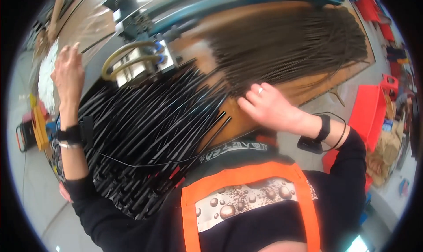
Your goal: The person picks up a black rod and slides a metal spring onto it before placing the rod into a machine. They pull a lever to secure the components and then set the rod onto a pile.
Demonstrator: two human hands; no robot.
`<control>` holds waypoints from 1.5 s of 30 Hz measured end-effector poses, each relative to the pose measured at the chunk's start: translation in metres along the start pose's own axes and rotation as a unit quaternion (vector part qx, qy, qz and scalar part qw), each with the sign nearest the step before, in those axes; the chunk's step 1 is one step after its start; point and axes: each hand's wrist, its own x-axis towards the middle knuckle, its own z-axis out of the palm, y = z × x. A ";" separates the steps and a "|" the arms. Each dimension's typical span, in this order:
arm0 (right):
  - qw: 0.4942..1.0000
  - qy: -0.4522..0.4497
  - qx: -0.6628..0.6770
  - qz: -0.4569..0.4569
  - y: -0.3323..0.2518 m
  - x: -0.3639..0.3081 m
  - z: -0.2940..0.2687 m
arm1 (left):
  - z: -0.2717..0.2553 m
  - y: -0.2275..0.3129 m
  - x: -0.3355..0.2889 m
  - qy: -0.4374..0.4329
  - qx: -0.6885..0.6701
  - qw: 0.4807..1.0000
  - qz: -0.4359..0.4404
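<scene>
My left hand [69, 73] is raised at the left, beside the machine head, its fingers bent and drawn together. A thin dark rod [94, 43] runs from near its fingertips toward the machine; whether the fingers grip it is unclear. My right hand [269, 106], with a ring on one finger, is closed at the near ends of a wide bundle of thin dark cables [286, 45]; its fingertips hide what they pinch. Between my hands, a large heap of black rods or tubes [145, 124] spreads from beneath the machine head toward my body.
The machine head [141, 62] carries yellowish hoses [125, 53] with blue fittings. A blue beam [211, 7] crosses behind it. The cables lie on a brown board [352, 71]. Red bins [368, 115] stand at the right. White material [47, 78] hangs at the left. A person's arm [55, 14] shows far left.
</scene>
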 end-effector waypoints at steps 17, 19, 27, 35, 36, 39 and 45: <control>0.582 -0.036 0.759 0.291 0.032 0.000 -0.017 | -0.168 0.184 -0.078 -0.219 -0.308 0.923 0.075; 0.654 -0.003 0.716 0.243 0.025 0.002 -0.002 | -0.174 0.176 -0.074 -0.230 -0.361 0.903 0.044; 0.918 -0.074 0.277 0.274 0.024 0.039 -0.012 | -0.194 0.148 -0.051 -0.229 -0.386 0.891 0.062; 0.862 0.192 0.441 0.160 0.032 0.045 -0.004 | -0.207 0.141 -0.011 -0.197 -0.362 0.903 0.117; 0.848 0.220 0.458 0.150 0.033 0.044 -0.001 | -0.204 0.143 -0.008 -0.200 -0.373 0.899 0.117; 0.866 0.265 0.409 0.112 0.035 0.026 -0.005 | -0.201 0.147 -0.001 -0.204 -0.392 0.889 0.120; 0.907 0.385 0.169 -0.019 0.038 0.033 -0.010 | -0.192 0.156 0.033 -0.242 -0.467 0.838 0.147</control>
